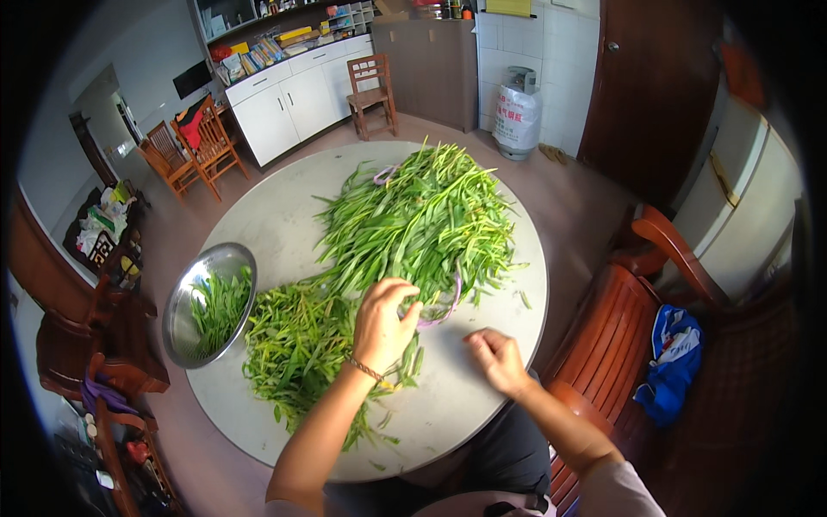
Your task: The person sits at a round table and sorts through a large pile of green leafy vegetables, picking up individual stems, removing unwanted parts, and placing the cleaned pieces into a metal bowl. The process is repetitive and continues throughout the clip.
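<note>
A large heap of long-leaved green vegetables (420,220) covers the far part of the round table (278,194). A second heap of greens (303,349) lies nearer, at the left. Over its right edge is my left hand (387,323), thumb and fingers apart, with nothing seen between them. My right hand (497,358) hovers at the table's right side, fingers curled; whether it holds something small cannot be made out. A purple tie (455,300) lies at the big heap's near edge, another purple tie (386,174) on its far side. A metal colander (210,304) with greens stands tilted at left.
Loose leaves lie near the table's front edge. A slatted wooden bench (604,329) with a blue cloth (672,365) stands at the right. Beyond the table are a wooden chair (371,97), white cabinets (278,113) and a wrapped gas cylinder (517,116).
</note>
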{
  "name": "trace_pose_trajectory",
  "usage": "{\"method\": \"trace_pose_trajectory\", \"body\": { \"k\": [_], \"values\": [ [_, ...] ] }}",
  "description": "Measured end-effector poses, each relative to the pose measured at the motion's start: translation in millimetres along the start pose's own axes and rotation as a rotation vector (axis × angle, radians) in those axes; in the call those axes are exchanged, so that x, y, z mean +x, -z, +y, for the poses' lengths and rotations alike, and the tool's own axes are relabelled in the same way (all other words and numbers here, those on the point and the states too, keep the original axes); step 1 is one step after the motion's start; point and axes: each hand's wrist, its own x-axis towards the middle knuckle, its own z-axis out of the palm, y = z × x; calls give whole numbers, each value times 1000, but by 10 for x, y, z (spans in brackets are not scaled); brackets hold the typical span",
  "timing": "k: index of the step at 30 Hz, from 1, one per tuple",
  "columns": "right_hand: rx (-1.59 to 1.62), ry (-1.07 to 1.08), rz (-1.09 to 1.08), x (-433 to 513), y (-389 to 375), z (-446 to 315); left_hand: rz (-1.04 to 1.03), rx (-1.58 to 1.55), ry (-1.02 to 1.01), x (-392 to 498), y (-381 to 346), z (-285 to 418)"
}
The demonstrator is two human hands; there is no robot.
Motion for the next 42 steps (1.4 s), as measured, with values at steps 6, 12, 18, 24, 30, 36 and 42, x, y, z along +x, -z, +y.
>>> {"method": "trace_pose_trajectory", "body": {
  "k": [6, 12, 18, 24, 30, 36, 42],
  "values": [
    [60, 86, -52, 15, 63, 107, 17, 80, 18, 1203, -463, -164],
    [101, 56, -78, 8, 114, 82, -38, 211, 154, 2238, -837, -409],
    [75, 133, -81, 54, 187, -47, -460, 98, 343, 2548, -1024, -484],
    [65, 171, -85, 76, 227, -106, -539, 222, 346, 2676, -1065, -435],
    [80, 172, -85, 84, 200, -17, -654, -82, 425, 2744, -764, -490],
    [113, 157, -89, 73, 181, 14, -452, -390, 467, 2650, -508, -576],
    [109, 128, -99, 68, 183, -9, -623, -141, 360, 2560, -410, -500]
  ]
}}
